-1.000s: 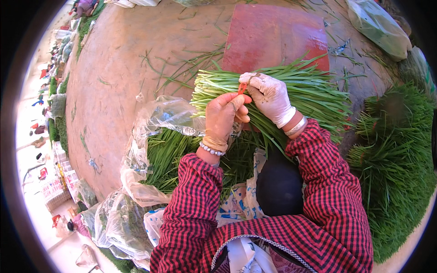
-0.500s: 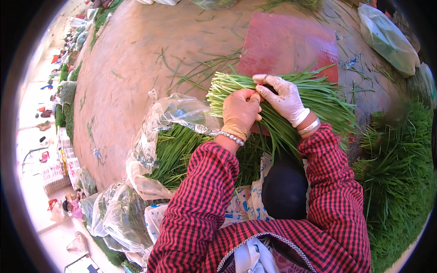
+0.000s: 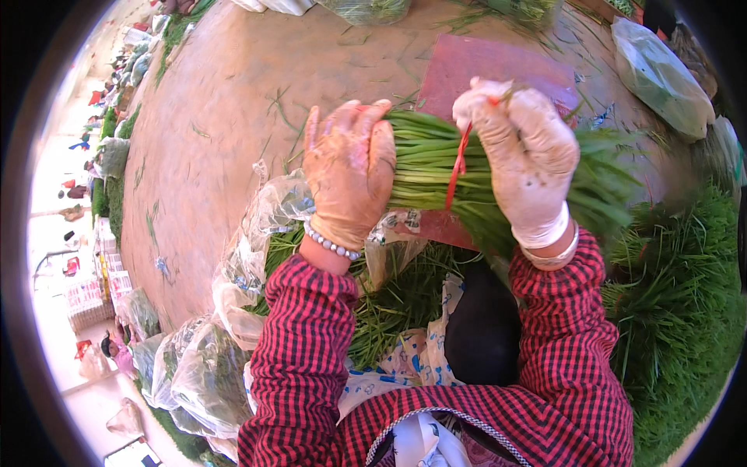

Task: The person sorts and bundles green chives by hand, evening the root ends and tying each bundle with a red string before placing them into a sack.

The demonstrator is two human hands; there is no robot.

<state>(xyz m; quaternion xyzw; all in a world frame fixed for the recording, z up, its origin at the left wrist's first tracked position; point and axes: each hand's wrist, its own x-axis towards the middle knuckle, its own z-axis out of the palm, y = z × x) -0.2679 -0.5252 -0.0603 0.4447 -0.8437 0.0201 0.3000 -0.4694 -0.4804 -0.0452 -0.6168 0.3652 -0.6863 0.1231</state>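
A bunch of long green chives (image 3: 426, 159) lies crosswise in front of me, its cut ends to the left and its leaf tips blurred at the right. A thin red tie (image 3: 457, 171) circles it and rises taut to my right hand (image 3: 529, 148). That gloved hand is closed over the bunch, a bit of red showing at its fingers. My left hand (image 3: 346, 167), also gloved, stands with fingers stretched out against the cut ends. Its palm side is hidden.
Below the bunch, loose chives (image 3: 397, 311) lie by a clear plastic bag (image 3: 241, 272). A big heap of chives (image 3: 677, 311) fills the right side. A reddish board (image 3: 498, 66) lies on the floor beyond, with a filled plastic bag (image 3: 661, 78) at the far right.
My hands have parted: the left slid left from the tie to the cut ends with fingers straightened, while the right moved right and up, closing. The tie is now visible around the bunch.
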